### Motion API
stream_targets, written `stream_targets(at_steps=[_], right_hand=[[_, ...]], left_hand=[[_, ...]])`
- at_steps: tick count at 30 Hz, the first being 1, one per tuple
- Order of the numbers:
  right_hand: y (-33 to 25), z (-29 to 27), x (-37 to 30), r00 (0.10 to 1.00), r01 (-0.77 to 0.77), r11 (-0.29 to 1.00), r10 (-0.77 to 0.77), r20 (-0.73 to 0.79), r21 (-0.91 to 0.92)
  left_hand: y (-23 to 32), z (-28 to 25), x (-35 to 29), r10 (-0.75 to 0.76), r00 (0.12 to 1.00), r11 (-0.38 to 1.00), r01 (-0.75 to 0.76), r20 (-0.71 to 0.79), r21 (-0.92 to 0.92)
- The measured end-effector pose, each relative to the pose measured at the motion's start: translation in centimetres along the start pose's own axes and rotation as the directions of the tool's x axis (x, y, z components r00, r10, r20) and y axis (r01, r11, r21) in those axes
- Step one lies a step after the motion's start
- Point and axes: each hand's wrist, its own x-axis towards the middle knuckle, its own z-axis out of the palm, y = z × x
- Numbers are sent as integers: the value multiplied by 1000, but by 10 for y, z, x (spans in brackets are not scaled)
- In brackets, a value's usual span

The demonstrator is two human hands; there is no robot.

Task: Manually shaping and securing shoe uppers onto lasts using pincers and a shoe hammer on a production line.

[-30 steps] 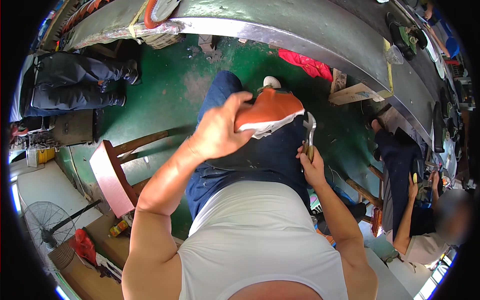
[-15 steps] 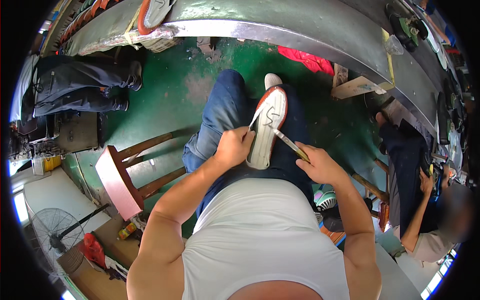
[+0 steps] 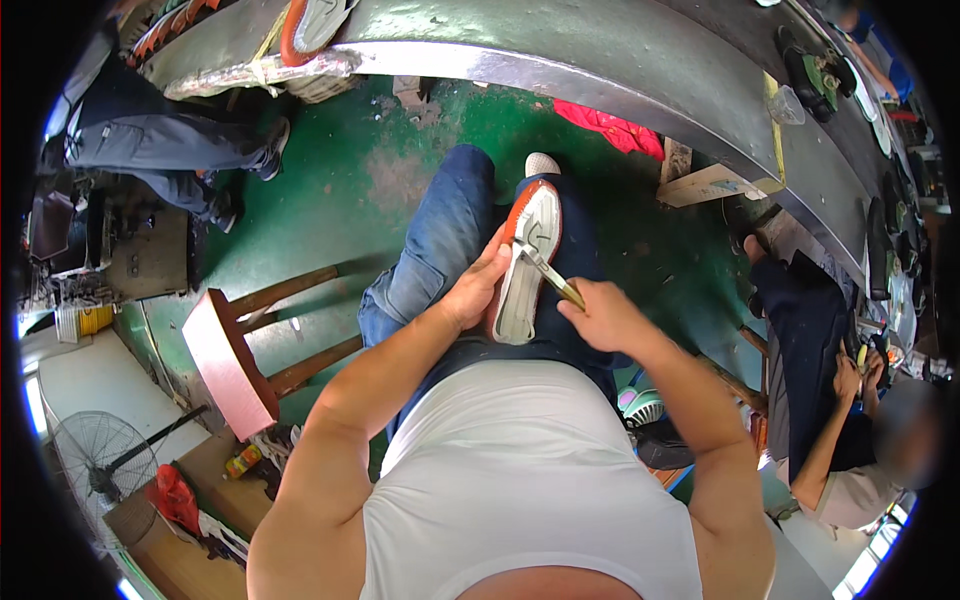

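A white shoe with an orange sole edge (image 3: 526, 262) lies lengthwise on my right thigh, toe pointing away. My left hand (image 3: 478, 288) grips its left side near the heel. My right hand (image 3: 603, 314) holds a slim metal tool with a yellowish handle (image 3: 550, 278); the tool's tip rests on the shoe's white upper near the middle. I sit in blue jeans and a white sleeveless shirt.
A long grey conveyor bench (image 3: 620, 70) curves across the top with shoes on it. A wooden stool (image 3: 235, 350) stands to my left on the green floor. One person (image 3: 830, 400) sits at right, another's legs (image 3: 170, 150) at upper left. A fan (image 3: 100, 460) stands lower left.
The shoe has come down from chest height onto my thigh and turned sole-side away. My left hand slid to its side, and the tool's tip now touches the upper.
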Motion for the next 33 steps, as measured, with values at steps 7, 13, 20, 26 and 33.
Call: stream_targets(at_steps=[7, 13, 20, 26, 33], right_hand=[[8, 5, -10, 960, 132, 991, -133, -248, -22], [22, 3, 11, 996, -77, 923, 84, -3, 376], [41, 11, 0, 937, -348, 328, 98, 335, 878], [30, -19, 6, 985, -117, 586, 169, 20, 802], [28, -21, 34, 981, 80, 917, -2, -196, 390]], left_hand=[[-24, -8, 20, 119, 986, 962, -86, -114, 258], [-20, 0, 16, 226, 956, 805, -74, -188, 589], [12, 11, 15, 298, 947, 257, -204, 124, 945], [16, 15, 16, 227, 962, 125, -183, 151, 975], [11, 21, 9, 135, 977, 320, 116, -166, 940]])
